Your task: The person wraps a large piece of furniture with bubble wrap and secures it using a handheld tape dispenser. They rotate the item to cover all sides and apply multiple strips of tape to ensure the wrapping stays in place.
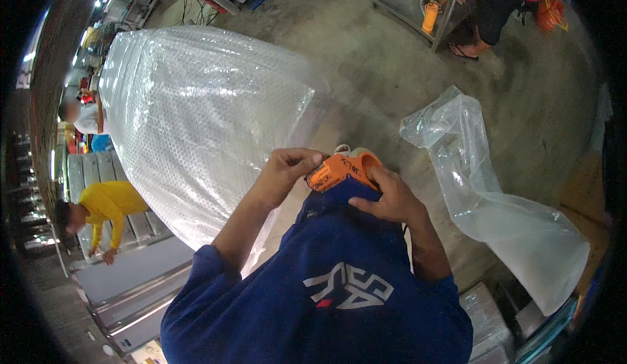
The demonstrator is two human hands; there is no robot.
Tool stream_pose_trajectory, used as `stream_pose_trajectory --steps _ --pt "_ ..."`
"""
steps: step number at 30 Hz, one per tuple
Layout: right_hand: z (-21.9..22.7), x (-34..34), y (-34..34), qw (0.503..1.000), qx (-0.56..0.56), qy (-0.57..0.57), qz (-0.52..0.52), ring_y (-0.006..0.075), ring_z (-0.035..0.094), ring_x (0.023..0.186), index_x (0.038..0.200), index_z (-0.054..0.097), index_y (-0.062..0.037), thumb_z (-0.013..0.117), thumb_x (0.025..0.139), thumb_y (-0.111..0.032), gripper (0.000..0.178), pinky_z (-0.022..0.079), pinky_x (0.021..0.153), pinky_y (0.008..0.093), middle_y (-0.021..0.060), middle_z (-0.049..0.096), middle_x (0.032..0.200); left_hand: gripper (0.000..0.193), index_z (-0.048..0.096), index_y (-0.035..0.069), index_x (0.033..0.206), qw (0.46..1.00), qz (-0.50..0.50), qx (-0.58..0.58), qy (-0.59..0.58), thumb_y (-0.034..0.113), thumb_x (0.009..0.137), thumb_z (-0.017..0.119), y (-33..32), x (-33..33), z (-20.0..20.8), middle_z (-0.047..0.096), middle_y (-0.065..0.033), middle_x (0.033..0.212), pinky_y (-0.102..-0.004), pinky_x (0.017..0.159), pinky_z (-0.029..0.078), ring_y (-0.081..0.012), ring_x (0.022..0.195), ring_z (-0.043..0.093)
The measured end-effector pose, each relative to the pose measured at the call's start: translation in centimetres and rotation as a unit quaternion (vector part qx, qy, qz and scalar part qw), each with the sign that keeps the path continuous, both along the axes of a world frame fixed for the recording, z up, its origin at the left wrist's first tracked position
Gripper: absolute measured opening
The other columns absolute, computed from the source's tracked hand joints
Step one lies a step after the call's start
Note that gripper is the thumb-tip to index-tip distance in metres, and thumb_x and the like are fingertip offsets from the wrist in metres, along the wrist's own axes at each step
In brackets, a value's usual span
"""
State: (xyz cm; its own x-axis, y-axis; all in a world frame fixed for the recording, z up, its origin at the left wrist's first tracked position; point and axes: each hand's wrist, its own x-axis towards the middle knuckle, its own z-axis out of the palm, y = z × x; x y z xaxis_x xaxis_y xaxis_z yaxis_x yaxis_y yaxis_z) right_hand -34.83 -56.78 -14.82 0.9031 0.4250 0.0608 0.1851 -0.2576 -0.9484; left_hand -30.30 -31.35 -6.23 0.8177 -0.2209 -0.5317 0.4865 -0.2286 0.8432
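Observation:
Close in front of my body, both hands are on an orange object with dark handwriting (339, 172), which looks like a hand-held tape dispenser. My left hand (287, 171) pinches its left end between thumb and fingers. My right hand (390, 195) is wrapped round its rounded right end, thumb on the near side. The fingers' far sides are hidden. Beyond my left hand stands a large bulk of clear bubble wrap (196, 103); its lower edge comes down beside my left forearm.
A long crumpled clear plastic sheet (467, 174) lies on the concrete floor to the right. At the far right, a person (499, 11) stands by a metal trolley (408, 15). To the left, a person in yellow (114, 207) bends over grey panels (140, 269).

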Motion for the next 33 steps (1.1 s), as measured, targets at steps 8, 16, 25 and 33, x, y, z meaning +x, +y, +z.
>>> stream_pose_trajectory --steps 8,16,25,33 --pt "0.7 7.7 2.6 0.997 -0.028 0.061 -0.033 0.043 0.07 0.099 0.125 0.057 0.0007 0.072 0.088 -0.058 0.071 0.055 0.087 0.0491 0.0273 0.069 0.108 0.015 0.08 0.004 0.102 0.712 0.118 0.439 -0.536 0.015 0.095 0.073 6.5 9.3 2.3 0.077 -0.0105 0.1 -0.0353 0.095 0.049 -0.0195 0.103 0.069" --pt "-6.9 14.0 6.6 0.995 0.067 0.076 -0.01 0.0344 0.074 0.092 0.123 0.069 0.0007 0.07 0.09 -0.059 0.068 0.056 0.085 0.0437 0.0226 0.074 0.1 0.106 0.018 0.028 0.166 0.539 0.083 0.71 -0.446 0.043 0.084 0.083 10.5 12.7 -2.6 0.017 -0.0232 0.166 -0.0619 0.116 0.021 -0.043 0.151 0.021" --pt "-11.8 14.2 7.3 0.994 0.091 0.067 0.007 0.0314 0.074 0.093 0.124 0.069 0.0001 0.07 0.091 -0.058 0.067 0.057 0.087 0.0415 0.0219 0.075 0.102 0.094 0.028 0.015 0.163 0.561 0.06 0.681 -0.467 0.035 0.088 0.08 9.5 11.6 -1.2 0.022 -0.027 0.164 -0.0606 0.116 0.023 -0.0448 0.15 0.025" --pt "-19.5 14.5 7.9 0.992 0.007 0.125 0.014 0.0324 0.074 0.095 0.126 0.069 -0.0024 0.071 0.089 -0.061 0.069 0.057 0.088 0.043 0.0211 0.075 0.104 0.068 0.039 -0.002 0.155 0.344 -0.537 0.635 -0.436 0.031 0.098 0.053 2.9 8.7 -6.1 0.034 -0.0201 0.164 -0.049 0.129 0.01 -0.0328 0.157 0.021"
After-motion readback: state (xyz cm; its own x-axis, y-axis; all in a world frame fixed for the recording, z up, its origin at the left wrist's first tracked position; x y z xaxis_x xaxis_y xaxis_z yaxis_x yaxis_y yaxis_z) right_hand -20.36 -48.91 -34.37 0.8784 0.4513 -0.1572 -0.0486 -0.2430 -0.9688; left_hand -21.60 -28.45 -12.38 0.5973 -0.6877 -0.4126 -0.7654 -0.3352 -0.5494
